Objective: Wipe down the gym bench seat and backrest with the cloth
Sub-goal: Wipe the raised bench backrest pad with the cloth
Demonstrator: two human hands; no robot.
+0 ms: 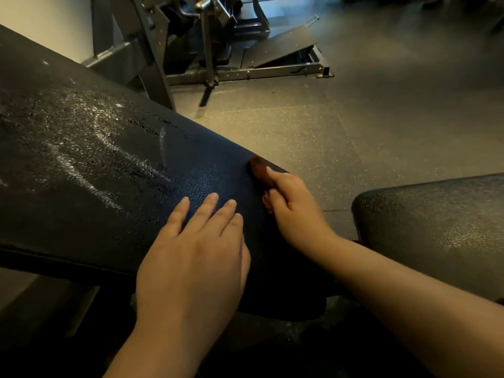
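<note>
The fingers (207, 209) of the left hand (191, 257) lie straight and slightly spread, pressed flat on the black textured vinyl backrest pad (95, 159) near its lower end. The fingers (275, 199) of the right hand (294, 214) are curled tight around a small dark reddish-brown cloth (259, 166) and hold it against the far edge of the backrest pad, close to its lower far corner. Only a blurred bit of the cloth shows beyond the knuckles. The two hands sit near each other without touching, the left nearer the pad's near edge. Up the slope from the hands, toward the pad's upper end, the vinyl is cracked and carries pale, shiny streaks. Off the lower end, across a gap, lies the black vinyl seat pad (436, 227) with a mottled sheen; the right forearm crosses this gap. Past the far edge spreads a dark speckled rubber floor (354, 126), where a grey steel exercise machine (207, 47) with a slanted footplate (281, 46) stands well apart.
</note>
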